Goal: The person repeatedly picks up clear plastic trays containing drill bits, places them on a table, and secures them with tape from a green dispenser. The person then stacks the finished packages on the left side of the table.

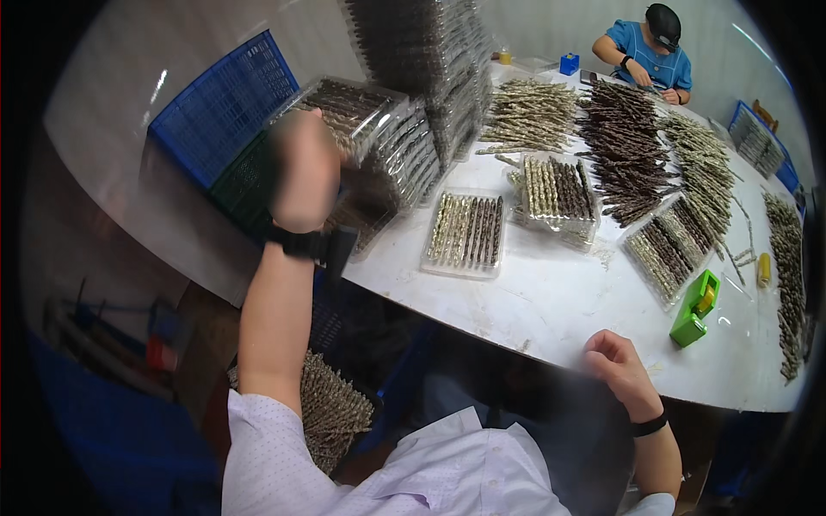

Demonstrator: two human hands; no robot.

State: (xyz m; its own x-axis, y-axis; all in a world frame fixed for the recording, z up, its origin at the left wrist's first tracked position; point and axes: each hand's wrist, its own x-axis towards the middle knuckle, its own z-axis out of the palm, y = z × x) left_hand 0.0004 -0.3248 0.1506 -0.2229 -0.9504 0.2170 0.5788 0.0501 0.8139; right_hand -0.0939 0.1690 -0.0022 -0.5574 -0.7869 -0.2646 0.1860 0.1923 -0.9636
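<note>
Clear plastic trays (403, 163) of twisted sticks (348, 96), stacked just right of the blurred left hand (305, 168), well apart from the right hand (623, 368). Cannot tell whether grasping at left; loosely curled at right, around nothing visible, by the tabletop's near edge (525, 351).

Stacked trays (403, 163): glossy plastic. Tabletop (546, 301): smooth. Sticks (624, 146): rough.

On the table (533, 322), a tray of sticks (673, 248) lies just behind the tape holder (691, 316); a pile of boxes (409, 159) sits far left.
</note>
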